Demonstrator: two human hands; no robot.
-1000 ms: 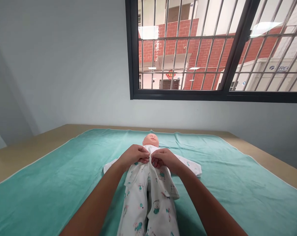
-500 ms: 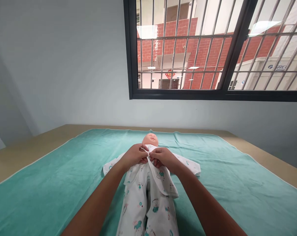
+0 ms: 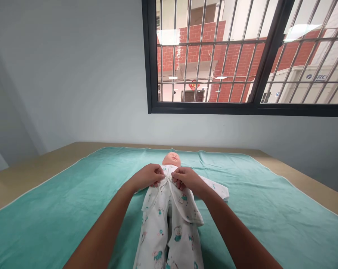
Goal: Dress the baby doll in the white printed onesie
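A baby doll (image 3: 172, 159) lies on its back, its head at the far end. It wears a white printed baby shirt (image 3: 188, 209) and matching trousers (image 3: 154, 241). At the left of the chest, my left hand (image 3: 148, 176) pinches the front of the shirt between thumb and finger. Opposite it, my right hand (image 3: 187, 178) is closed on the shirt front near the middle. A small gathered spot in the cloth shows between the fingertips; whether it is a tie or a fastener, I cannot tell. The shirt's lower right flap hangs loose over the trousers.
A green blanket (image 3: 62, 198) lies under the doll, covering most of a wooden table (image 3: 10, 183). Behind the table stands a pale wall (image 3: 101, 93) with a dark-framed, barred window (image 3: 202, 108).
My left hand has moved a little left, away from my right hand, so the gap between them is wider. My right hand has barely moved.
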